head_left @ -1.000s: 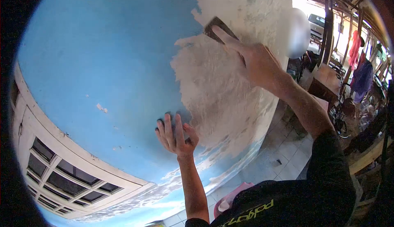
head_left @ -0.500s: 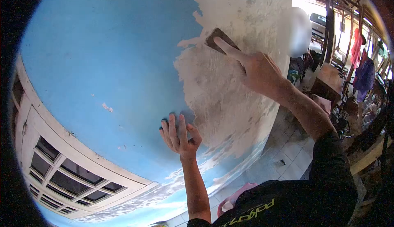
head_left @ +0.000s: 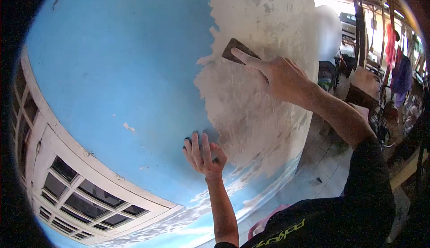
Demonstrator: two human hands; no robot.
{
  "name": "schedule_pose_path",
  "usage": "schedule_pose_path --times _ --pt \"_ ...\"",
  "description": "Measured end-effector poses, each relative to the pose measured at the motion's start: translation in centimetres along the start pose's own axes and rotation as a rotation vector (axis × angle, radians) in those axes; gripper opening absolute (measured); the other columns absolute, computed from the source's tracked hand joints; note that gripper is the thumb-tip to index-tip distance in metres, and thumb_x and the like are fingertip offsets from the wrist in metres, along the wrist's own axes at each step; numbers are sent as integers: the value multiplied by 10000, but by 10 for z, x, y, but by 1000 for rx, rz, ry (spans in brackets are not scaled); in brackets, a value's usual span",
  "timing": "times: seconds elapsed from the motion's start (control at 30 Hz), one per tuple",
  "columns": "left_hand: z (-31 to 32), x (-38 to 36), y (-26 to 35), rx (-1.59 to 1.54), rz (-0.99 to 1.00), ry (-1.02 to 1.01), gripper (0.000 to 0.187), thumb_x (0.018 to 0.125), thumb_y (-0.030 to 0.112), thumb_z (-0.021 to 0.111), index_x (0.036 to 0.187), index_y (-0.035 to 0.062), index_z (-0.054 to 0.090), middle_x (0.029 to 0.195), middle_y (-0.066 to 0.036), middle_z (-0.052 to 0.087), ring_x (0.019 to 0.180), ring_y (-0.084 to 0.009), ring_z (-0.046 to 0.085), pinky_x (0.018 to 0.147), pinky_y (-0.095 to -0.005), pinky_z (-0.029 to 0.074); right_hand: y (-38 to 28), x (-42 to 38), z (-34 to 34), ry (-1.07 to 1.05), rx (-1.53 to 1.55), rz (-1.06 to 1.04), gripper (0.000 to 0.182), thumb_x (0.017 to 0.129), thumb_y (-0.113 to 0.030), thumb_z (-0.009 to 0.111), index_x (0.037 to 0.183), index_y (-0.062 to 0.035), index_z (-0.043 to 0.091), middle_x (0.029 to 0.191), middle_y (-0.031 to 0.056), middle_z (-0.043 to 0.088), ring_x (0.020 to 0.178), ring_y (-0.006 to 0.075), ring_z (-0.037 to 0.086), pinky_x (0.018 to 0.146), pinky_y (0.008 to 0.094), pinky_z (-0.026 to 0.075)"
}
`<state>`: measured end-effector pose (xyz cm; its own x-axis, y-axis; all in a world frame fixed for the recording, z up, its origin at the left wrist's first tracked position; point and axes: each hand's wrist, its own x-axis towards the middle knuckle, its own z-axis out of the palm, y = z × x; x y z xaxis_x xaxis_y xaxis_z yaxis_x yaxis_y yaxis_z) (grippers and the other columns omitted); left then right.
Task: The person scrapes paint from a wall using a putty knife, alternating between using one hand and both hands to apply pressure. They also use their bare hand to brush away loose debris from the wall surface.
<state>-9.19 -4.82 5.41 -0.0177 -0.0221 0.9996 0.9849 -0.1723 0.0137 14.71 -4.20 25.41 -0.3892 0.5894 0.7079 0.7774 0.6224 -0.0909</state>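
In the head view my right hand is wrapped round a scraper with a dark, flat rectangular blade. Its index finger lies stretched along the blade. The blade is against the bare, patchy grey-beige part of the wall, just right of the ragged edge of the blue paint. Lower down, my left hand rests with spread fingertips on the blue paint near that edge, holding nothing. The scraper's handle is mostly hidden inside my right hand.
A white-framed door or window with glass panes lies at lower left. Tiled floor shows beyond the wall. At right are hanging clothes, a box and clutter. A blurred patch sits beside the wall's edge.
The view has shifted, so the wall appears lower and slightly right. The scraper has moved a little relative to the paint edge, its blade turned slightly. My left hand stays on the wall.
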Motion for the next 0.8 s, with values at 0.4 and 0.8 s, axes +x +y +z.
schedule_pose_path --times 0.4,0.8 --pt "1 -2 2 -34 -14 5 310 872 175 538 1133 93 684 1283 -110 595 1281 -335 474 1074 -510 323 0 18 -5 36 -89 -85 527 959 -128 502 1456 -232 360 891 161 698 598 261 672 663 398 571" --pt "2 -1 -1 -10 -12 17 316 851 183 555 1119 84 691 1286 -112 593 1261 -348 493 1050 -517 348 8 15 7 57 16 -82 471 960 -218 475 1422 -268 401 809 229 659 709 398 661 702 510 548"
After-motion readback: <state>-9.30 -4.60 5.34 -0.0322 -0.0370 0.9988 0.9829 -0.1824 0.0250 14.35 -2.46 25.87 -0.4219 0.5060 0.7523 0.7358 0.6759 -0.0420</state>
